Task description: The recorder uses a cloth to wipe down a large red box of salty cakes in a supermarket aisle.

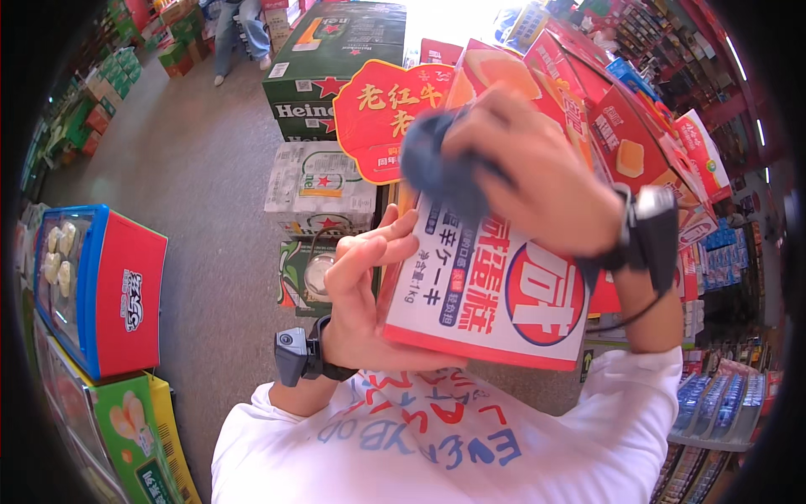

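A white and red cardboard cake carton [409, 309] is tilted up in front of my chest, its printed panel facing me. My left hand [352, 302] supports the carton, the palm along its lower left edge and the fingers spread up its left side. A crumpled dark blue cloth [441, 160] is bunched in my right hand [535, 170], pressed against the upper part of the carton. Motion blurs that hand and the cloth, and together they cover much of the carton's far half. Black devices are strapped to both wrists.
Red cake cartons [630, 151] are stacked at the right. Beyond my left hand stand Heineken beer cases [340, 57] and a red promotional sign [371, 120]. At the left is a red and blue display freezer [135, 283]. A person [242, 31] stands farther off in the aisle.
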Demonstrator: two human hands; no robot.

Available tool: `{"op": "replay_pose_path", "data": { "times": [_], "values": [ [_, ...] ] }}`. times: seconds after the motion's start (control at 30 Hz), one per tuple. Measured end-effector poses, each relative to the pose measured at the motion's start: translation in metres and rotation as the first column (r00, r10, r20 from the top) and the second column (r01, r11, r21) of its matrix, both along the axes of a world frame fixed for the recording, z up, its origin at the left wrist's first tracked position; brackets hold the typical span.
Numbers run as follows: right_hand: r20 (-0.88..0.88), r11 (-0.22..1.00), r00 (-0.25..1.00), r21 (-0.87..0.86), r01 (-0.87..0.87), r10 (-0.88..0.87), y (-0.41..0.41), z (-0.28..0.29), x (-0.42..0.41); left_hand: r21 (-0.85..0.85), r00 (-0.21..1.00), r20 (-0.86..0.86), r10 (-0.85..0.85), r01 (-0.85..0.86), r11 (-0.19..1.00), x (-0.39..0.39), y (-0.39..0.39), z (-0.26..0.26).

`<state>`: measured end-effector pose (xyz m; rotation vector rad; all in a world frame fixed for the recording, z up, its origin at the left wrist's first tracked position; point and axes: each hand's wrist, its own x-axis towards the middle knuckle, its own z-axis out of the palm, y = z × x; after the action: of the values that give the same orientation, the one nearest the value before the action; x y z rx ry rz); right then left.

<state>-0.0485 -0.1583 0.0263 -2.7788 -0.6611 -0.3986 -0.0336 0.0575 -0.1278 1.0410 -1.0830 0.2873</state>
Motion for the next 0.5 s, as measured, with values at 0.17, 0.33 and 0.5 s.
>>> {"op": "replay_pose_path", "data": {
  "times": [0.17, 0.33, 0.5],
  "values": [
    [-0.017, 0.998, 0.999, 0.046, -0.050, 0.051, 0.019, -0.007, -0.004, 0.023, 0.996, -0.001, 0.092, -0.092, 0.995, 0.000, -0.001, 0.003],
    [-0.106, 0.902, 0.908, 0.210, -0.377, 0.405, 0.066, -0.009, -0.054, -0.223, 0.723, -0.673, 0.152, -0.395, 0.891, -0.027, -0.024, 0.013],
    [-0.136, 0.890, 0.894, 0.239, -0.389, 0.428, 0.041, -0.008, -0.072, 0.232, 0.973, 0.212, 0.090, -0.139, 0.963, 0.022, 0.014, 0.012]
  ]
}}
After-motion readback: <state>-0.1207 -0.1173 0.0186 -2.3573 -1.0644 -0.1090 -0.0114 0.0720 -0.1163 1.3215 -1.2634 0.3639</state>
